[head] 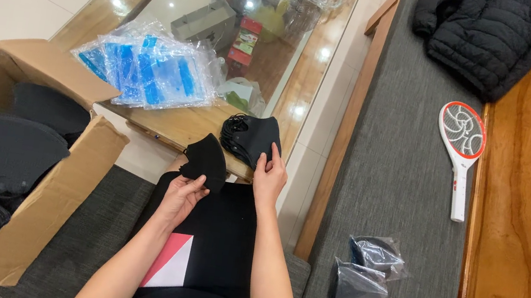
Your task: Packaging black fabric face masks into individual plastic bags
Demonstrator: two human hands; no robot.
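Left hand [181, 194] is closed on a single folded black face mask [206, 159], pinched at its lower edge and held above the lap. Right hand [269, 174] rests its fingertips on the near edge of a stack of black masks [252, 137] lying at the corner of the glass-topped wooden table [172, 122]; fingers are curled against the stack, gripping nothing free of it.

Judgement on handling: the single mask is best kept folded flat with ear loops tucked, and the stack steadied by the right hand so it does not slide off the table corner.

Count: one mask in hand; one stack on the table, number of masks within it not discernible. One pile of clear plastic bags with blue printing [145, 70] lies further along the table. Two bagged masks [369, 274] lie on the grey bench cushion [393, 174] to the right. One open cardboard box [36, 158] at the left holds dark mask stacks, uncounted. One electric fly swatter [461, 145] and one black padded jacket [489, 32] also lie on the bench
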